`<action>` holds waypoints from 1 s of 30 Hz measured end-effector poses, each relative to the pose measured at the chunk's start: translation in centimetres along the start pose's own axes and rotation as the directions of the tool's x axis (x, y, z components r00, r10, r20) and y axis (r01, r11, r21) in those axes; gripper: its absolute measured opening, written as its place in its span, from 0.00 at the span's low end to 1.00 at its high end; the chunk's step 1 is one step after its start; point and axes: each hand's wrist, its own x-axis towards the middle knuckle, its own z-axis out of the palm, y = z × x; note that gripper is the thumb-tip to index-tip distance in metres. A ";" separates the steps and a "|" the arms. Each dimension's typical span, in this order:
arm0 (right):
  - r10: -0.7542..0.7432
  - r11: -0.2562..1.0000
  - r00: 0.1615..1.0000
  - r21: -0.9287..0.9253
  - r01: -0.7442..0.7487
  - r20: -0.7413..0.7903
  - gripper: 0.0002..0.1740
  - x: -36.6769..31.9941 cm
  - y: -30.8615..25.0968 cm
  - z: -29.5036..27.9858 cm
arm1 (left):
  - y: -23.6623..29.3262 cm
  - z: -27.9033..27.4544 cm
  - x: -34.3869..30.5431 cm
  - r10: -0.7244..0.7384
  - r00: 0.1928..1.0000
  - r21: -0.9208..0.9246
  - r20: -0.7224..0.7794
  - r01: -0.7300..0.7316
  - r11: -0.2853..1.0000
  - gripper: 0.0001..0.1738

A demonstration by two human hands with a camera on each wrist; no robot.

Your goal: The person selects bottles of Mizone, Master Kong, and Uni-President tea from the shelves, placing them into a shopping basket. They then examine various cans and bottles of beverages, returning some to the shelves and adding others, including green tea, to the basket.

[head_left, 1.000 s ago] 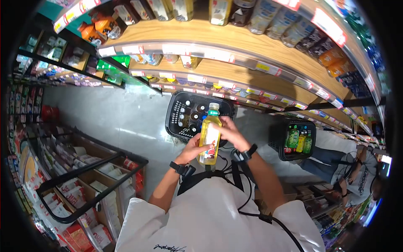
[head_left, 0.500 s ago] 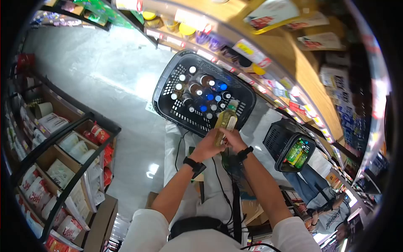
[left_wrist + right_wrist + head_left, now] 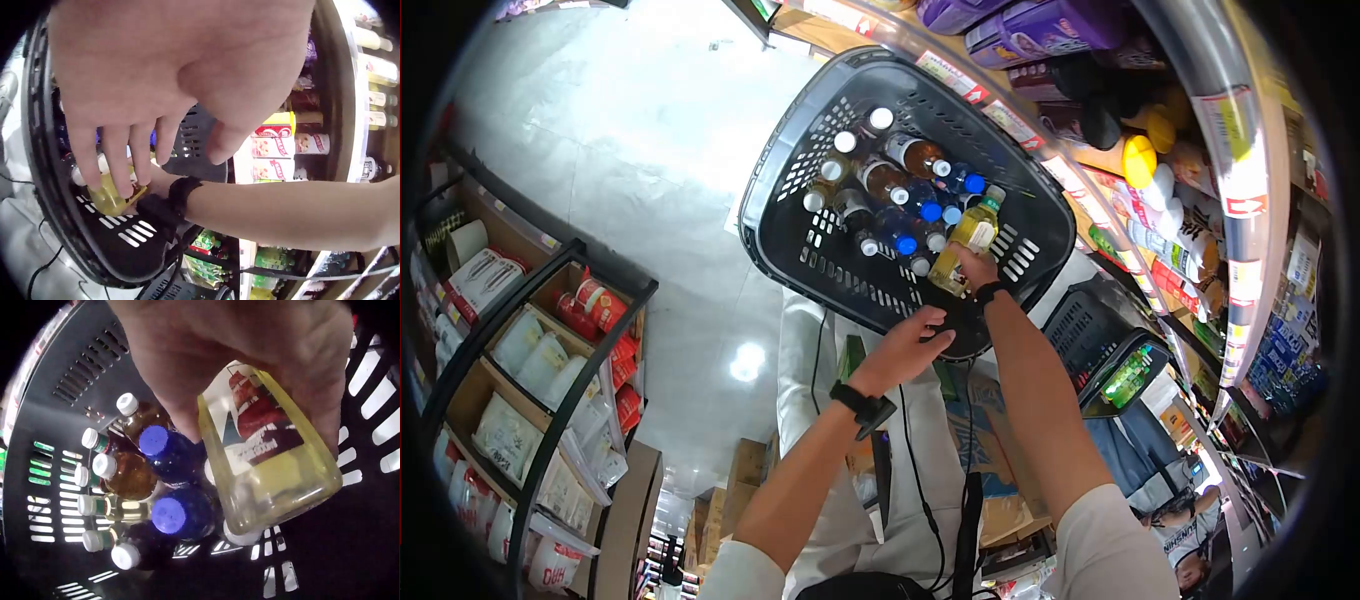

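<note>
My right hand (image 3: 974, 268) grips a clear bottle of yellow liquid (image 3: 978, 232) by its lower part, inside the black shopping basket (image 3: 970, 120). Its green-collared neck points toward the far right wall of the basket. In the right wrist view the bottle's base and picture label (image 3: 262, 419) face the camera. Beside it stand several bottles with white caps (image 3: 127, 404) and blue caps (image 3: 169, 515), some amber, some dark. Fingers spread and holding nothing, my left hand (image 3: 900, 350) hovers at the basket's near rim.
Shelves with purple containers (image 3: 1050, 35) and price tags border the basket on the right. A second black basket (image 3: 1090, 330) with green bottles stands further right, near another person (image 3: 1190, 525). A black-framed display rack (image 3: 550, 400) is at left.
Both hands held the yellow bottle in front of the chest, then lowered it toward the basket. Now the left hand has let go and the right hand has the bottle in the basket.
</note>
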 end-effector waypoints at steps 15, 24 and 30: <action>-0.109 0.993 0.964 -0.063 0.096 -0.242 0.37 1.6 1.8 1.0 | 0.7 -3.9 -2.4 -0.106 0.994 0.046 0.022 0.105 0.993 0.23; -0.231 0.917 0.918 0.242 0.316 -0.322 0.38 -12.8 -6.6 0.5 | 1.9 -1.7 -3.8 0.022 0.999 -0.086 0.049 -0.017 0.996 0.22; -0.634 0.620 0.619 0.174 0.765 -0.464 0.35 -28.5 -22.7 -4.9 | 16.9 1.2 -10.5 0.168 0.984 -0.303 0.054 -0.144 0.942 0.23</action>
